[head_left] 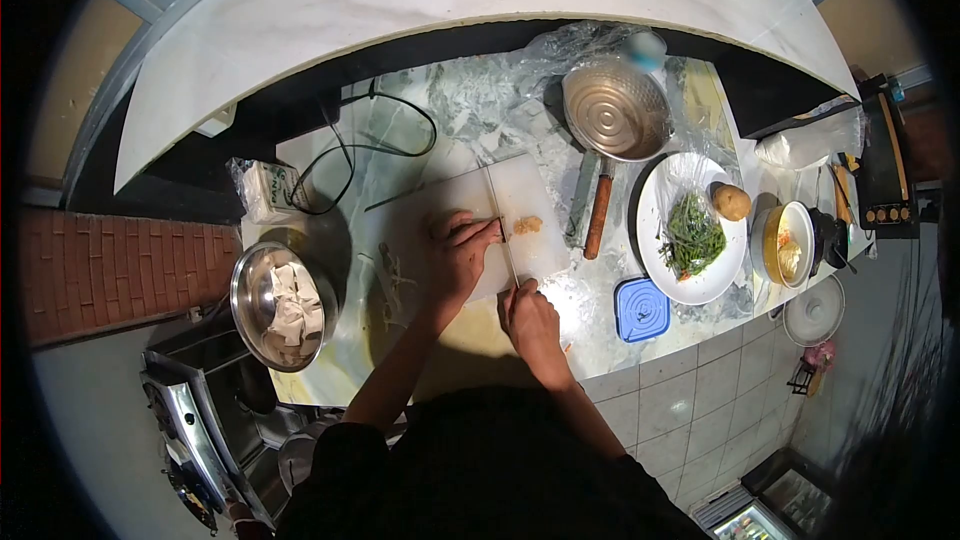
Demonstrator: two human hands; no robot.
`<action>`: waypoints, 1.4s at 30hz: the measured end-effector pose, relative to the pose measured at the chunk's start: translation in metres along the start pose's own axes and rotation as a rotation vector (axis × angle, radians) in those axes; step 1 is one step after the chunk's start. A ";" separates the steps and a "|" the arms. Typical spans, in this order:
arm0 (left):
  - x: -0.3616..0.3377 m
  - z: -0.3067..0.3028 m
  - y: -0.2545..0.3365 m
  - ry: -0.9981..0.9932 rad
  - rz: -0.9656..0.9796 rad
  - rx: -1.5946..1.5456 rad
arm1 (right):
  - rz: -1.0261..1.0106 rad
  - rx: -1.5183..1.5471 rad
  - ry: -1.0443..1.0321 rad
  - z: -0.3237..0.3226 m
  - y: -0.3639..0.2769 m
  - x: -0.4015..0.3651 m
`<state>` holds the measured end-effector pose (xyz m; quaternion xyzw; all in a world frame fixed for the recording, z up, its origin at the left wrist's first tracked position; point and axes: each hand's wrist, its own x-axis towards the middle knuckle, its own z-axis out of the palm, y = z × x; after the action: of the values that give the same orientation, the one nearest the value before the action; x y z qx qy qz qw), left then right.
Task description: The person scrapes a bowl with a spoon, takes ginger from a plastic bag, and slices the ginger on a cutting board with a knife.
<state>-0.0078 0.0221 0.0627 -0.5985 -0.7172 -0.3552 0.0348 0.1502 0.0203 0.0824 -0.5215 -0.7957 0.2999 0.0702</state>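
A white cutting board (440, 195) lies at a slant on the marble counter in front of me. My right hand (532, 325) grips a kitchen knife (505, 235), its long blade pointing away from me across the board. Left of the blade, my left hand (462, 252) presses down with curled fingers, the fingertips close against the knife. Whatever lies under those fingers is hidden. A small heap of chopped orange-brown food (527, 225) sits just right of the blade. Thin pale scraps (392, 270) are scattered at the board's left edge.
A steel bowl (243, 305) with white pieces stands left, below a wrapped package (268, 190). A black cable (350, 155) loops behind. To the right are a saucepan (615, 115), a white plate (690, 285) with cut greens and a potato (731, 202), a blue lid (642, 309) and a bowl (795, 275).
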 end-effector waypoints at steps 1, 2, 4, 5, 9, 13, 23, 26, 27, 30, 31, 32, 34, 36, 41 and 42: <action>0.001 -0.002 0.001 -0.002 0.007 0.009 | -0.001 0.000 0.002 0.000 0.000 0.000; 0.003 -0.004 0.003 -0.001 0.009 0.008 | 0.014 -0.005 -0.004 0.001 0.000 0.000; 0.006 -0.008 0.007 -0.010 0.007 0.013 | 0.028 -0.010 -0.008 0.000 0.000 0.000; 0.004 -0.005 0.005 -0.010 0.009 0.012 | 0.030 -0.007 -0.018 0.000 0.000 0.000; 0.003 -0.001 0.001 -0.007 -0.038 -0.199 | 0.045 -0.016 -0.058 -0.004 0.000 0.000; 0.003 -0.001 0.000 0.004 -0.015 -0.170 | 0.054 -0.015 -0.068 -0.007 0.001 -0.001; 0.006 -0.012 0.009 0.020 -0.022 -0.182 | -0.026 0.033 0.007 -0.026 0.010 -0.014; 0.006 -0.013 0.008 0.015 -0.009 -0.189 | -0.017 0.017 0.030 -0.027 0.013 -0.010; 0.005 -0.010 0.005 -0.001 0.000 -0.193 | -0.001 -0.010 0.034 -0.027 0.014 -0.008; 0.000 -0.004 0.000 -0.040 -0.031 -0.209 | -0.018 0.045 0.070 -0.029 0.013 -0.005; -0.001 -0.003 -0.001 -0.060 -0.073 -0.219 | -0.016 0.044 0.070 -0.029 0.013 -0.005; -0.002 -0.002 -0.002 -0.061 -0.073 -0.218 | -0.035 0.080 0.066 -0.029 0.012 -0.004; -0.002 -0.005 0.000 -0.055 -0.047 -0.192 | -0.054 0.118 0.059 -0.026 0.013 -0.005; -0.001 -0.008 0.002 -0.073 -0.072 -0.255 | -0.074 0.117 0.078 -0.023 0.014 -0.005; 0.001 -0.007 0.002 -0.095 -0.107 -0.333 | -0.078 0.129 0.106 -0.026 0.013 -0.006; 0.002 -0.010 0.003 -0.083 -0.048 -0.261 | -0.072 0.126 0.110 -0.026 0.012 -0.006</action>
<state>-0.0093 0.0190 0.0724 -0.5949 -0.6797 -0.4212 -0.0816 0.1737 0.0285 0.0975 -0.5028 -0.7885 0.3175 0.1571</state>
